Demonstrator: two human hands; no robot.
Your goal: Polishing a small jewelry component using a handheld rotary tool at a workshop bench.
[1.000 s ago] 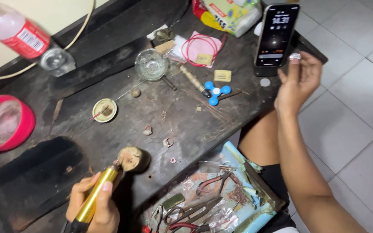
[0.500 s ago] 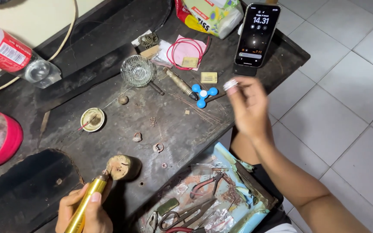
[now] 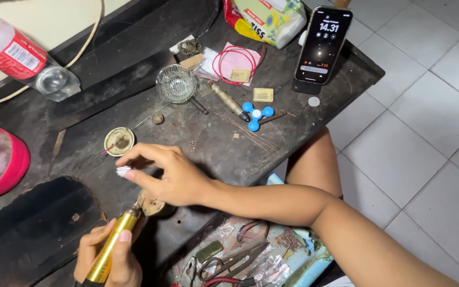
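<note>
One small silvery piece sits pinched at the right hand fingertips.

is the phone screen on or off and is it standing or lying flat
On and standing. The phone leans upright at the bench's far corner, its dark screen lit with white digits and a bar.

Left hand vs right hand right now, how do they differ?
The left hand is wrapped around a gold pen-shaped tool; the right hand pinches a small silvery piece at its fingertips. The left sits at the bench's near edge; the right reaches across above it. Both are bare, over the dark workbench.
</note>
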